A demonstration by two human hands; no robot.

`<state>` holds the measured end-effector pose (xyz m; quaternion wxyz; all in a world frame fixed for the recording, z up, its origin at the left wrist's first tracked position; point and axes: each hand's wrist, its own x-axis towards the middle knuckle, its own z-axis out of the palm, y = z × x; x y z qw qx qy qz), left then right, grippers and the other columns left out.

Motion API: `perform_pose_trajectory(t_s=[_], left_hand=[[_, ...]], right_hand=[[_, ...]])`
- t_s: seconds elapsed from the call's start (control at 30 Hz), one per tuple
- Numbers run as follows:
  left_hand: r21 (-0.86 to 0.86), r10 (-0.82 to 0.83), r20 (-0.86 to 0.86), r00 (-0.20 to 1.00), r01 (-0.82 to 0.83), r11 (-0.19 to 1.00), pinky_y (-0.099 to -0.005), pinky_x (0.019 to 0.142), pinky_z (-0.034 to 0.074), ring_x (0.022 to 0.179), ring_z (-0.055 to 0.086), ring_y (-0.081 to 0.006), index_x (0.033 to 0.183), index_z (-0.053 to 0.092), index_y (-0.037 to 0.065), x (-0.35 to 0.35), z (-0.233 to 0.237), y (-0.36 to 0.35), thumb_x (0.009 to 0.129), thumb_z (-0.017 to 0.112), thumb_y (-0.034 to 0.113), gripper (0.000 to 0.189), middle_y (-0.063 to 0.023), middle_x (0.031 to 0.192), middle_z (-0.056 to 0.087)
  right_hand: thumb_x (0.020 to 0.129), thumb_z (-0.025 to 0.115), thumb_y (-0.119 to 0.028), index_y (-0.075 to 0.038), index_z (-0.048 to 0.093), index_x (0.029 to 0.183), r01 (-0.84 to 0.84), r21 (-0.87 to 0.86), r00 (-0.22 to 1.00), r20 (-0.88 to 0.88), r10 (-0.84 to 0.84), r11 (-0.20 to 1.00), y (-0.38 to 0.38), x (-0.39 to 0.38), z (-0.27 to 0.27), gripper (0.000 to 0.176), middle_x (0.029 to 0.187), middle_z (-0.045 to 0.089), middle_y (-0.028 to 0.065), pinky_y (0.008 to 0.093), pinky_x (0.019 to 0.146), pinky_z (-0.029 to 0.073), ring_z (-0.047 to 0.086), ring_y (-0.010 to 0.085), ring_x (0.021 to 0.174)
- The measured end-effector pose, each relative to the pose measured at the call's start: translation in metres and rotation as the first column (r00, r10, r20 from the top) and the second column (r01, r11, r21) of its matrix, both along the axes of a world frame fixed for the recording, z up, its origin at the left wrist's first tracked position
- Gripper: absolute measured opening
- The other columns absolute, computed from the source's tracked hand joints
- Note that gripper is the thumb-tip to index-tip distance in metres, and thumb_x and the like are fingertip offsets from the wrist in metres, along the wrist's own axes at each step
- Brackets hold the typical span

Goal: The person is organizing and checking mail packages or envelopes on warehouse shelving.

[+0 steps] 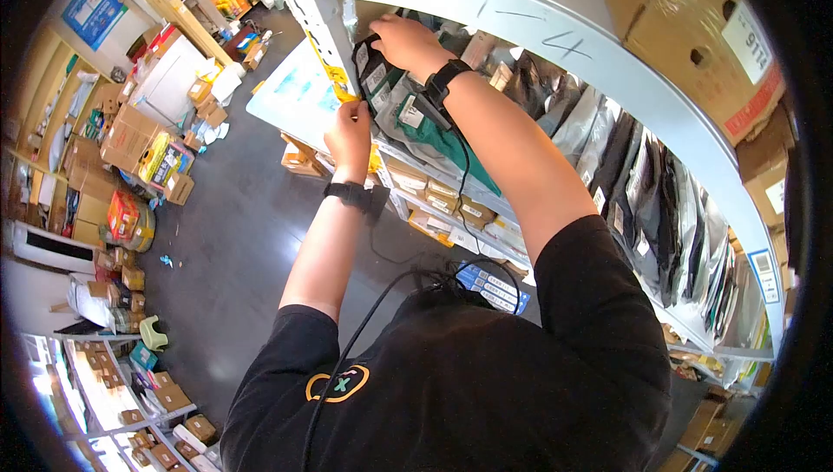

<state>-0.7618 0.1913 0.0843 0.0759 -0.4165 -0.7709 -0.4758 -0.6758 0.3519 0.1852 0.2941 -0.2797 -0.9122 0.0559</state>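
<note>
My right hand [408, 45] reaches into the shelf at the front end of a row of bagged parcels. Its fingers are curled over the top edge of a black bag [374, 62] with white labels. My left hand [349, 138] is closed at the shelf's front corner, below yellow tape [338, 81] on the white upright. Its fingertips are close to the lower edge of the bags, and what they pinch is hidden. Beside the black bag are a grey bag [388, 113] with a white label and a green bag [444, 144].
More black and grey bags [620, 160] fill the shelf to the right. A marked white beam [521, 16] runs above them, with cardboard boxes [694, 38] on top. Small boxes [434, 194] sit below. Left of the grey floor [226, 246] stand piled cartons [130, 138].
</note>
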Motion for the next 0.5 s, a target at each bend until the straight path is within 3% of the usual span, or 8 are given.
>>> perform_pose_trajectory(t_s=[0.03,0.1,0.17,0.2,0.3,0.37,0.43,0.5], left_hand=[[0.026,-0.003,-0.016,1.0,0.003,1.0,-0.0363,0.067,0.053,0.073,0.07,-0.0284,0.093,0.072,0.003,-0.001,-0.002,-0.001,0.089,0.067,0.029,0.027,-0.0128,0.083,0.072],[0.106,-0.046,-0.011,0.999,0.047,0.993,-0.0316,0.063,0.052,0.066,0.067,-0.0186,0.093,0.07,0.002,-0.003,-0.011,-0.007,0.09,0.068,0.023,0.021,-0.01,0.074,0.07],[0.135,-0.179,0.117,0.977,0.162,0.977,-0.0303,0.06,0.05,0.061,0.063,-0.0155,0.094,0.068,0.0,0.003,-0.015,-0.023,0.092,0.066,0.023,0.023,-0.0093,0.072,0.068],[0.186,-0.237,0.171,0.957,0.205,0.961,-0.0331,0.056,0.048,0.057,0.06,-0.0185,0.091,0.066,0.004,0.009,-0.022,-0.029,0.093,0.064,0.016,0.013,-0.0083,0.064,0.061],[0.052,-0.286,0.255,0.924,0.282,0.958,-0.0343,0.056,0.048,0.058,0.062,-0.0206,0.09,0.065,0.001,0.02,-0.058,-0.051,0.098,0.056,0.021,0.023,-0.0116,0.066,0.063],[-0.104,-0.279,0.326,0.903,0.328,0.939,-0.0343,0.055,0.048,0.057,0.062,-0.0205,0.088,0.065,0.0,0.03,-0.074,-0.068,0.1,0.05,0.025,0.031,-0.012,0.067,0.063],[-0.044,-0.298,0.386,0.873,0.34,0.939,-0.0333,0.059,0.049,0.061,0.062,-0.0201,0.092,0.068,0.001,0.04,-0.111,-0.076,0.101,0.047,0.026,0.033,-0.0128,0.072,0.066],[-0.169,-0.294,0.443,0.847,0.401,0.9,-0.0314,0.07,0.051,0.073,0.066,-0.0198,0.101,0.07,0.003,0.036,-0.159,-0.078,0.101,0.046,0.026,0.033,-0.0141,0.083,0.071]], right_hand=[[0.09,0.061,-0.023,-0.006,0.065,0.109,-0.01,0.051,0.996,-0.085,0.015,0.999,-0.007,0.007,0.001,0.026,0.107,0.066,0.0176,0.0468,0.084,0.051,0.063,0.0373,0.1],[0.089,0.062,-0.022,-0.006,0.063,0.115,-0.04,0.053,0.994,-0.103,0.045,0.998,-0.024,0.024,0.015,0.03,0.112,0.065,0.0162,0.0458,0.086,0.051,0.062,0.0362,0.102],[0.09,0.061,-0.022,-0.006,0.063,0.115,-0.102,0.029,0.989,-0.103,0.104,0.994,-0.049,0.044,0.035,0.03,0.109,0.066,0.0157,0.0455,0.085,0.051,0.063,0.0357,0.1],[0.09,0.06,-0.022,-0.006,0.063,0.114,-0.214,-0.001,0.972,-0.102,0.212,0.977,-0.056,0.053,0.04,0.029,0.105,0.068,0.0154,0.0454,0.084,0.051,0.064,0.0348,0.098],[0.091,0.055,-0.013,-0.005,0.062,0.113,-0.406,-0.033,0.905,-0.155,0.397,0.913,-0.108,0.104,0.057,0.025,0.1,0.07,0.0135,0.0408,0.077,0.053,0.067,0.0315,0.088],[0.09,0.052,-0.005,-0.006,0.061,0.115,-0.416,-0.093,0.88,-0.294,0.374,0.905,-0.143,0.146,0.061,0.027,0.095,0.069,0.0122,0.0365,0.07,0.053,0.068,0.0254,0.079],[0.089,0.052,-0.003,-0.007,0.06,0.117,-0.334,-0.169,0.919,-0.278,0.281,0.927,-0.17,0.19,0.063,0.029,0.084,0.068,0.0096,0.0331,0.061,0.051,0.066,0.0211,0.066],[0.091,0.052,-0.005,-0.008,0.06,0.118,-0.2,-0.306,0.959,-0.255,0.122,0.931,-0.185,0.231,0.052,0.028,0.078,0.067,0.0084,0.0326,0.059,0.051,0.066,0.021,0.062]])
